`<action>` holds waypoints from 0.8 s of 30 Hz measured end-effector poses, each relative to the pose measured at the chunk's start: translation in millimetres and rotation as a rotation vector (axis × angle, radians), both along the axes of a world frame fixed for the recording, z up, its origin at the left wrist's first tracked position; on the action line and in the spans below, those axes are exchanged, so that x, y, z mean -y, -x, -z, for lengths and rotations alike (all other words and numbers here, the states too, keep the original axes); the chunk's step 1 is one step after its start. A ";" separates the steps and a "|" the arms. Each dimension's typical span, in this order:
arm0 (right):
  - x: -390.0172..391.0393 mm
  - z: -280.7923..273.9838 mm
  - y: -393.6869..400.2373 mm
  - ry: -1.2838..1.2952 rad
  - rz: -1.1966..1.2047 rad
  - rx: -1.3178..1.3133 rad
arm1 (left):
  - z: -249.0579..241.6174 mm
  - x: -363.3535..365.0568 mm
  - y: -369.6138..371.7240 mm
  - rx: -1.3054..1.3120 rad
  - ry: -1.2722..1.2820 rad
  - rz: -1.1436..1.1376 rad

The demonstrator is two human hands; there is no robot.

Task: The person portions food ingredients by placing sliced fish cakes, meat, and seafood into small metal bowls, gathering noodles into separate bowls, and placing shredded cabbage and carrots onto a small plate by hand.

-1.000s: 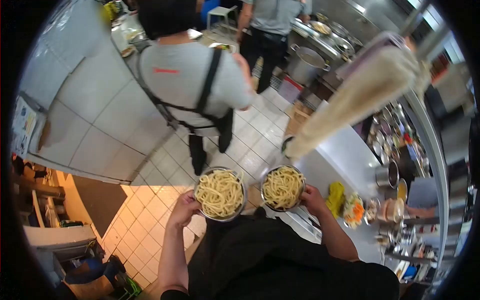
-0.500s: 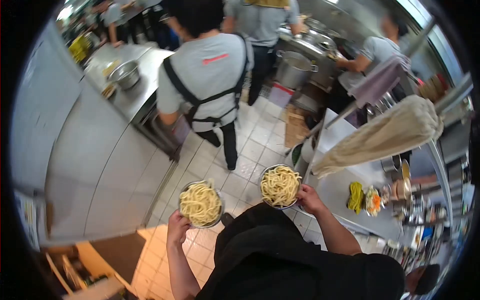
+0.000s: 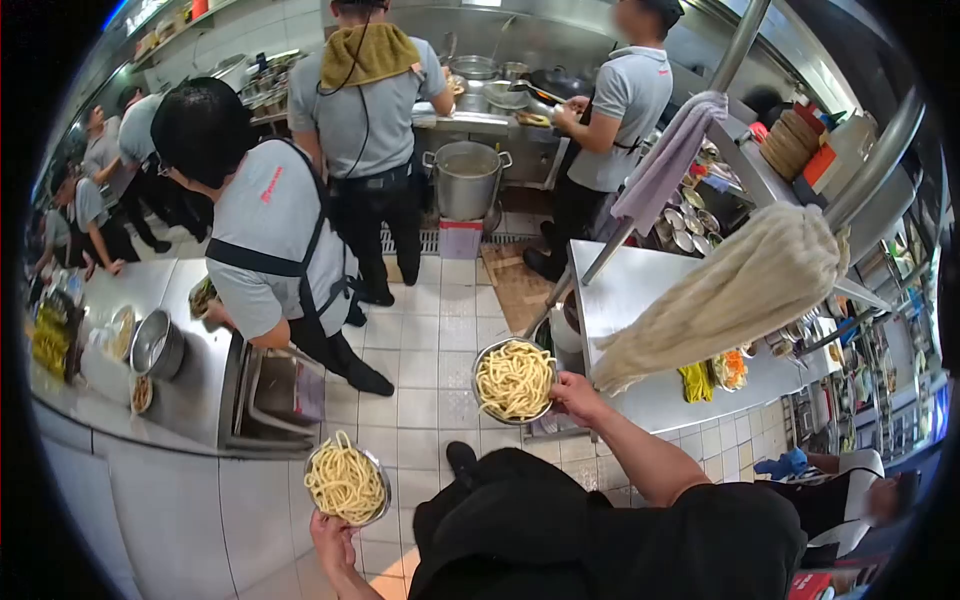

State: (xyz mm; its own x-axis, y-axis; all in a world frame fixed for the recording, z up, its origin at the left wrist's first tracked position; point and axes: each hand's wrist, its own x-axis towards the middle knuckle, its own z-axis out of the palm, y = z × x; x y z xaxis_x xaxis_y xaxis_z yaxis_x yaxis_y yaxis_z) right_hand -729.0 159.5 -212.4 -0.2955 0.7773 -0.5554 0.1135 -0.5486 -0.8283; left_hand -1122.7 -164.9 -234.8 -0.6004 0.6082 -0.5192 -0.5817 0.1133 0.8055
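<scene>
My left hand [image 3: 333, 541] is closed on the near edge of a metal bowl [image 3: 384, 499], heaped with thick pale noodles [image 3: 345, 483]. The fingers under that bowl are partly hidden. In my right hand [image 3: 577, 398] is a second metal bowl [image 3: 477, 366], gripped at its right side. Thick noodles [image 3: 515, 381] of the same kind fill it above the rim. Both bowls are held apart, over the tiled floor, in front of my dark clothing. The right bowl is close to the corner of a steel counter [image 3: 618, 275].
A co-worker [image 3: 270, 215] stands ahead on the left by a counter [image 3: 205, 395]; two more work at the stoves. A large pot [image 3: 466, 185] stands between them. A metal pole with a hanging purple cloth [image 3: 672, 160] and a long beige cloth [image 3: 730, 295] juts over the right counter.
The view has turned and tilted up, showing more of the stoves. Both bowls remain in my hands and appear further left in the picture. The nearest co-worker now appears further left, turned leftward.
</scene>
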 end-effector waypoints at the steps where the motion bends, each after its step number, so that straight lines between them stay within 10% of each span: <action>1: -1.8 -9.3 11.1 0.003 -0.009 0.010 | -7.0 -8.2 7.4 -0.014 0.025 0.001; 24: 104.4 -4.4 59.8 -0.031 0.799 -0.137 | -24.6 -196.1 190.0 -0.003 -0.009 0.585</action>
State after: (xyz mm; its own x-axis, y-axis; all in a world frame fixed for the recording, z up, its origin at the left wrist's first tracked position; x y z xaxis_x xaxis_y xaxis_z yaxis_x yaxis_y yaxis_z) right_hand -788.7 55.1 -208.0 0.2917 0.7968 -0.5291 -0.4063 -0.3976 -0.8227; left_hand -1312.7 31.1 -210.3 -0.1648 0.8434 -0.5114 -0.4219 0.4084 0.8094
